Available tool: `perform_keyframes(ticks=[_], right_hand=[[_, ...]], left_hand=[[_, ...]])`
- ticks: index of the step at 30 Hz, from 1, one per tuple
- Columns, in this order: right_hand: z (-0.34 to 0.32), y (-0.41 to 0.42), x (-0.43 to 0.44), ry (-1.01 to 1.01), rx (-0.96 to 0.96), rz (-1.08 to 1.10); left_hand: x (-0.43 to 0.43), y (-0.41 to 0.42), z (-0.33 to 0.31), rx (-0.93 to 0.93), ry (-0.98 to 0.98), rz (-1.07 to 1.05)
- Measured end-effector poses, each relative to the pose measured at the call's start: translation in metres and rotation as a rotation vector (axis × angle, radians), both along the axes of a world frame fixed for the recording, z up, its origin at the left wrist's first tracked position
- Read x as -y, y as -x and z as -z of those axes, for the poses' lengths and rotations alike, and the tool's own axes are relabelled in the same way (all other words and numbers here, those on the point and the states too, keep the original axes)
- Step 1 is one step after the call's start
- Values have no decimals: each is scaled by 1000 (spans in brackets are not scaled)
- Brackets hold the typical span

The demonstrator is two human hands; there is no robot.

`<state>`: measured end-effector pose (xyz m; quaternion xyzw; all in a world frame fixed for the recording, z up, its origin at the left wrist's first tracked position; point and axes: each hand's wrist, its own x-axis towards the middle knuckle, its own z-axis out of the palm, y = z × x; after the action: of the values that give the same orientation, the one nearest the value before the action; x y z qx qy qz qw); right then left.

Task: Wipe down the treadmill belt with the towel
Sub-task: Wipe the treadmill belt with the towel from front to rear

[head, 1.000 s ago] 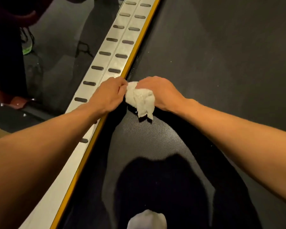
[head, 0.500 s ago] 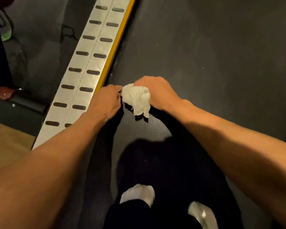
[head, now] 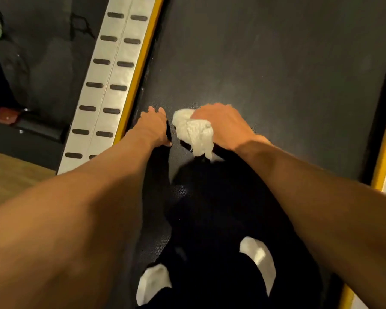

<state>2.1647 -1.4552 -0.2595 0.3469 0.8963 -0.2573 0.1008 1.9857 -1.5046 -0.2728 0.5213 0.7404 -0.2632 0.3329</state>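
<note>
White towel (head: 194,132), bunched, sits on the treadmill belt (head: 276,74) under my right hand (head: 223,126), whose fingers curl round it. My left hand (head: 153,128) lies flat just beside it, by the yellow edge strip (head: 140,70). The belt's length runs away from me. No writing reads.

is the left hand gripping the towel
No, only the right hand grips the towel; the left hand rests on the belt beside it, with a gap between them.
</note>
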Motion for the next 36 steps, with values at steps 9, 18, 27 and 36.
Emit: perform_keyframes(ticks=[9, 18, 27, 36], right_hand=[[13, -60, 63, 228, -62, 178], [0, -14, 14, -29, 6, 316], [21, -46, 86, 111, 163, 199], [27, -60, 36, -225, -15, 528]], left_hand=[[7, -4, 0, 31, -16, -27], [9, -12, -19, 56, -27, 46], [10, -19, -15, -25, -67, 91], [37, -11, 1, 34, -241, 64]])
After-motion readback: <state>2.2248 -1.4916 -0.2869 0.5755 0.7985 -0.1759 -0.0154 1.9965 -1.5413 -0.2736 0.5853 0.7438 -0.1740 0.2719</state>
